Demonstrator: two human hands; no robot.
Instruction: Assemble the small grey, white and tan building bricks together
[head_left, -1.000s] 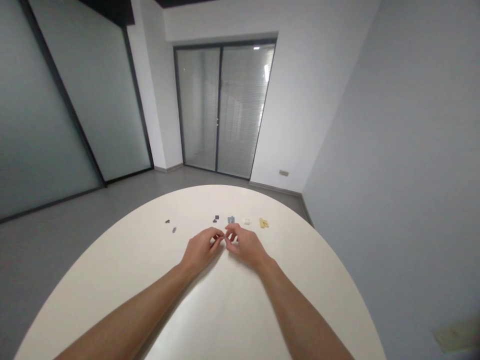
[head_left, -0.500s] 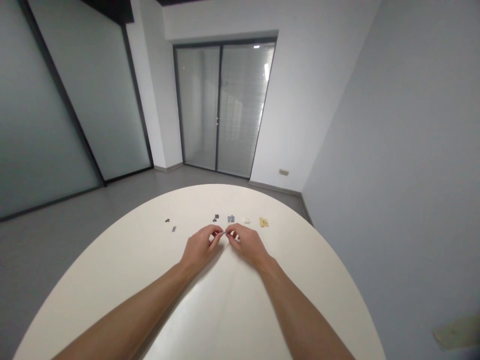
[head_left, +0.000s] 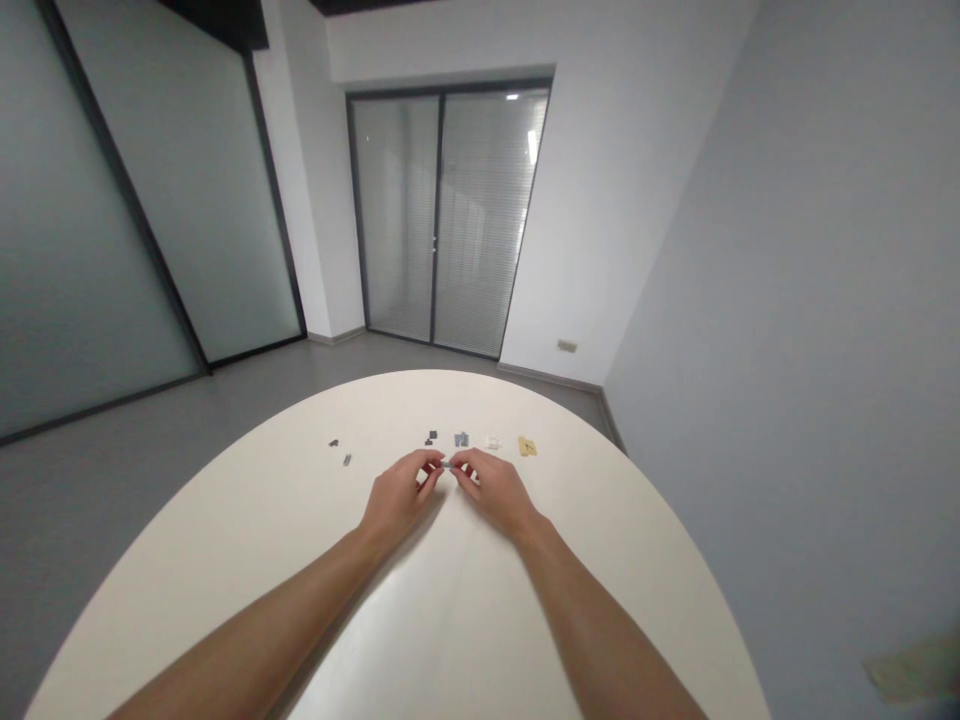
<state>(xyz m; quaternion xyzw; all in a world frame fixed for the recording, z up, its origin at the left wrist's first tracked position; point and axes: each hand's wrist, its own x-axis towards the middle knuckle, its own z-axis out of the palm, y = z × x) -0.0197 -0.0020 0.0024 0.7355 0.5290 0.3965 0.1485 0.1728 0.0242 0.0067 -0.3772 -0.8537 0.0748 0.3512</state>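
Note:
Between my fingertips, just above the white table, is a small grey piece (head_left: pixel 447 465), too small to name more exactly. My left hand (head_left: pixel 405 492) pinches its left end, fingers closed. From the other side, my right hand (head_left: pixel 491 484) grips the right end between thumb and fingers. Beyond the hands lie small dark pieces (head_left: pixel 432 435), blue-grey pieces (head_left: pixel 461 440), white pieces (head_left: pixel 493 442) and tan-yellow pieces (head_left: pixel 527 446) in a row. Off to the left are a dark piece (head_left: pixel 334 443) and a grey piece (head_left: pixel 347 460).
The round white table (head_left: pixel 225 560) has its curved edge at the far side and both flanks. Past it stand a glass door (head_left: pixel 435 220) with blinds, frosted panels (head_left: pixel 187 180) on the left and a grey wall (head_left: pixel 795 350) on the right.
Both hands stay almost in place with the grey piece between them. A bit more of the piece shows between the fingertips now.

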